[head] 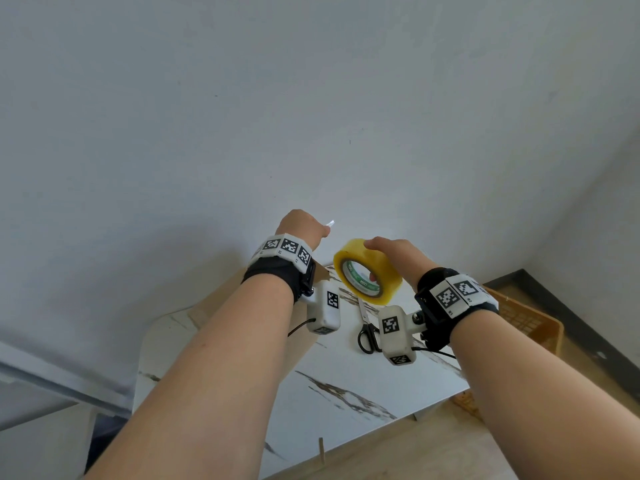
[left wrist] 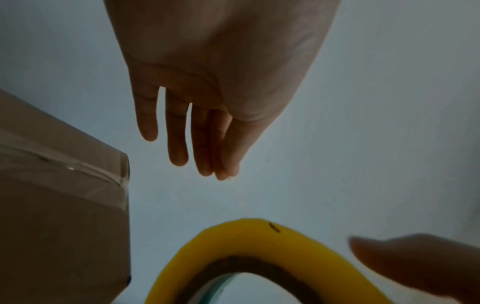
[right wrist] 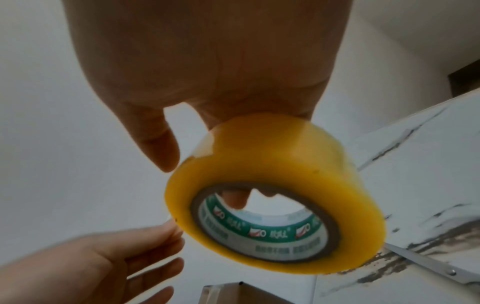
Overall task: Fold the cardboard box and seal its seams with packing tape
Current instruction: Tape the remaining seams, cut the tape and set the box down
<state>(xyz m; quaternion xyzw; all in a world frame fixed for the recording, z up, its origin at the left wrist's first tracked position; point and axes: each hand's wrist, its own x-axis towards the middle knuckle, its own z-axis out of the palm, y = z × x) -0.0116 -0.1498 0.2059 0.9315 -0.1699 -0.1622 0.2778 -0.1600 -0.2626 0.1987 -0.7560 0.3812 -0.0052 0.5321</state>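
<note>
My right hand (head: 382, 247) holds a yellow roll of packing tape (head: 384, 282) up in front of the wall, fingers through its core and thumb on the outer face (right wrist: 285, 160). Just left of it, my left hand (head: 304, 226) is raised; its thumb and forefinger (left wrist: 224, 170) pinch a short clear tape end (head: 329, 223), while the other fingers stay straight. The cardboard box (left wrist: 64, 216) lies below my left arm, with a strip of clear tape across one edge. Only a tan sliver of the box (head: 207, 306) shows in the head view.
Black-handled scissors (head: 367, 332) lie on the white marble-patterned table (head: 346, 386) under my right wrist. An orange mesh basket (head: 523, 317) stands on the floor to the right. A plain white wall fills the space ahead.
</note>
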